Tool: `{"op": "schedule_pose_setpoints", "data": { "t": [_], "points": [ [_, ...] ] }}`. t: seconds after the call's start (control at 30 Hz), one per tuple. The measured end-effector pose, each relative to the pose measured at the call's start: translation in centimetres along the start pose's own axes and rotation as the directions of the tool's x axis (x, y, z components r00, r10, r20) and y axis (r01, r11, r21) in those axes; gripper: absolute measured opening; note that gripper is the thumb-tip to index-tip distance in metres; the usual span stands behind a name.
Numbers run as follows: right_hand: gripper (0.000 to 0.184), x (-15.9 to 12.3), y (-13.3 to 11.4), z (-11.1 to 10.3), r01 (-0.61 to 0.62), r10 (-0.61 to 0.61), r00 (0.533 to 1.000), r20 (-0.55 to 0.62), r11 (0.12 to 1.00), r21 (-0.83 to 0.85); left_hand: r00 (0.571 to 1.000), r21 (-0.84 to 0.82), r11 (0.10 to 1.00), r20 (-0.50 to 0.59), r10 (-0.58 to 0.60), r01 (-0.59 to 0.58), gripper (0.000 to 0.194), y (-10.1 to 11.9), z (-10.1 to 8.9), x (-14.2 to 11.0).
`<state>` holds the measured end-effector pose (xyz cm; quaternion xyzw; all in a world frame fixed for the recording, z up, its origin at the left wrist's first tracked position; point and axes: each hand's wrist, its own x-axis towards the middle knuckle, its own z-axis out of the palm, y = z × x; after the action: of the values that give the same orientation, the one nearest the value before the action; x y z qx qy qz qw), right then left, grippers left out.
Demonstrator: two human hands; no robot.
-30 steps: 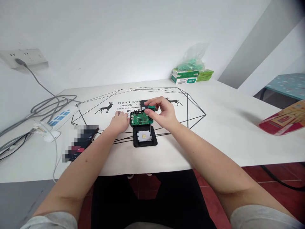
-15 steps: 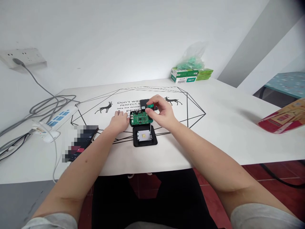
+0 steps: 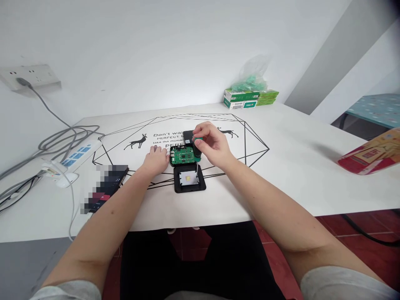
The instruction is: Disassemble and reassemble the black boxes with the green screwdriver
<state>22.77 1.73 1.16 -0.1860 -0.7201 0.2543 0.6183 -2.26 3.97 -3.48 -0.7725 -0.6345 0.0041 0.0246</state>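
Note:
My right hand (image 3: pixel 214 141) is closed around the green-and-black handle of a screwdriver (image 3: pixel 198 151). Its thin shaft points down at the right side of a silver metal plate (image 3: pixel 188 178). That plate, with a small yellowish square on it, lies in a black cover (image 3: pixel 190 190). Just behind the cover is a green circuit board (image 3: pixel 183 156) in a black case. Against the left edge of this case rests my left hand (image 3: pixel 158 160), palm down with its fingers laid forward. A black flat part (image 3: pixel 188 136) sits behind the board, partly hidden by my right hand.
To the left are a phone (image 3: pixel 114 183), a white power strip (image 3: pixel 81 155) and coiled grey cables (image 3: pixel 62 139). Green-and-white boxes (image 3: pixel 241 99) with a plastic bag on top stand at the back. A red-and-yellow package (image 3: pixel 368 154) is at the right edge.
The screwdriver handle has tilted more upright and come slightly lower in my right hand, whose fingers have shifted on it. My left hand, the board and the cover stay in place.

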Motion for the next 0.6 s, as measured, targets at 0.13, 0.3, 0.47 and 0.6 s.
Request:
{"op": "schedule_pose_setpoints", "data": {
  "t": [0.13, 0.3, 0.47, 0.6],
  "points": [
    [0.036, 0.0, 0.2, 0.0, -0.042, 0.042, 0.999, 0.001, 0.998, 0.043, 1.0, -0.004, 1.0, 0.007, -0.001, 0.001, 0.046, 0.0, -0.1, 0.0],
    [0.044, 0.1, -0.6, 0.2, 0.005, -0.009, 0.999, -0.034, 0.993, -0.121, 1.0, 0.0, 1.0, -0.013, 0.009, -0.009, 0.045, -0.1, 0.1, 0.0],
    [0.05, 0.2, -1.1, 0.3, -0.054, 0.047, 0.996, -0.08, 0.995, -0.084, 1.0, 0.006, 1.0, -0.008, 0.013, -0.013, 0.046, -0.1, 0.1, 0.0],
    [0.045, 0.6, -1.0, -0.5, -0.276, 0.259, 0.96, 0.111, 0.94, 0.201, 1.0, 0.016, 1.0, 0.007, -0.001, 0.001, 0.045, 0.0, 0.0, 0.0]
  ]
}}
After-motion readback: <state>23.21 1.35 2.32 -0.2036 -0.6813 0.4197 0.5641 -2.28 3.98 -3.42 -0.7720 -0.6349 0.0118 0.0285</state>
